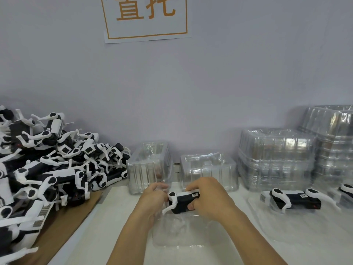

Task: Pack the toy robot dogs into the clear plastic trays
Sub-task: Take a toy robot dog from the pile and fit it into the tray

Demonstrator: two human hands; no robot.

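Note:
A black-and-white toy robot dog (pixel 183 201) is held between both hands just above a clear plastic tray (pixel 177 234) lying on the white table in front of me. My left hand (pixel 154 197) grips its left end near a white leg. My right hand (pixel 208 196) wraps around its body from the right. A big pile of loose robot dogs (pixel 53 161) fills the left side. Another robot dog (pixel 294 200) lies packed in a clear tray (pixel 267 215) on the right.
Two stacks of empty clear trays (pixel 150 167) (pixel 208 171) stand against the wall behind my hands. Taller tray stacks (pixel 277 157) (pixel 334 142) rise at the right. Brown cardboard (pixel 72 217) lies under the pile. A paper sign (pixel 145 18) hangs on the wall.

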